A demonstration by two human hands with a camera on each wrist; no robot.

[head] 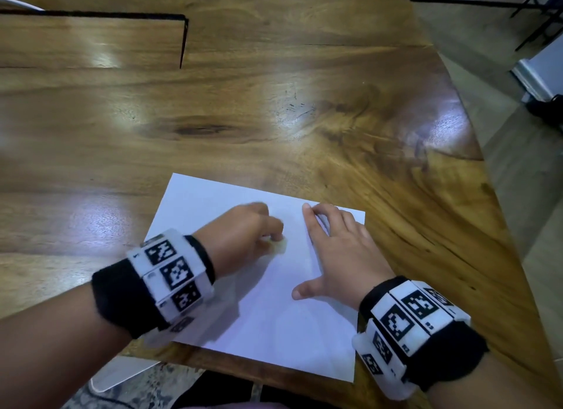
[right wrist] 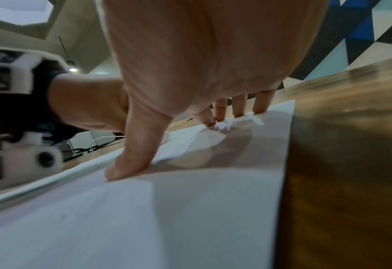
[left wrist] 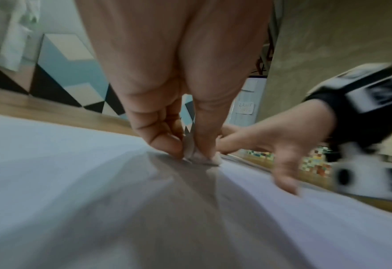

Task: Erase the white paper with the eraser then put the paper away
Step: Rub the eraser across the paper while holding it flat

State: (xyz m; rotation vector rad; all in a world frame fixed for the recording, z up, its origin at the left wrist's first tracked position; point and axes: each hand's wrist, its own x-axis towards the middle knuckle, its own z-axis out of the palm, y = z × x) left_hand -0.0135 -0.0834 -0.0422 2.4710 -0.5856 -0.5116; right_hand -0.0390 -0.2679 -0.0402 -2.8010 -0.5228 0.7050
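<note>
On the glossy wooden table, the left hand pinches a small pale eraser against white paper — right hand presses flat, fingers spread.

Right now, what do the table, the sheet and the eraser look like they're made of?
Table: wood, by its grain and dark knot, with a glossy varnish, by the light glare.
Sheet: thin white paper, matte; it wrinkles under the right hand.
Eraser: pale, probably soft rubber; too blurred to be sure, pinched by the left hand.
</note>
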